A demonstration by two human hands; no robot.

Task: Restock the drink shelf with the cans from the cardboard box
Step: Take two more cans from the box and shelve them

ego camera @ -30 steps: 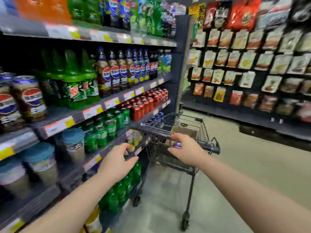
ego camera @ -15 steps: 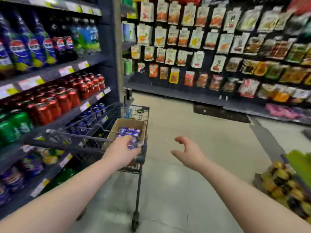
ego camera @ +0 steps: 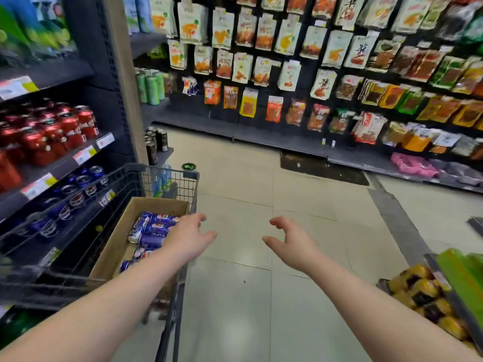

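A brown cardboard box (ego camera: 115, 241) sits in a dark wire shopping cart (ego camera: 167, 173) at lower left. Several blue cans (ego camera: 153, 227) lie on their sides inside the box. My left hand (ego camera: 189, 237) hovers over the cart's right rim, just right of the cans, fingers spread and holding nothing. My right hand (ego camera: 290, 242) is out over the floor to the right of the cart, fingers curled apart and empty. The drink shelf (ego camera: 60, 168) on the left holds red cans (ego camera: 49, 134) and, one level lower, blue cans (ego camera: 78, 186).
A wall of hanging snack bags (ego camera: 300, 74) runs along the far side of the aisle. A display of yellow packets (ego camera: 428, 299) stands at lower right. Dark cans (ego camera: 154, 142) stand at the shelf's end. Light tiled floor (ego camera: 248, 296) lies between.
My view has swung right and closer to the cart. My left hand has come off the cart handle and now hovers open by the box. My right hand stays open over the floor.
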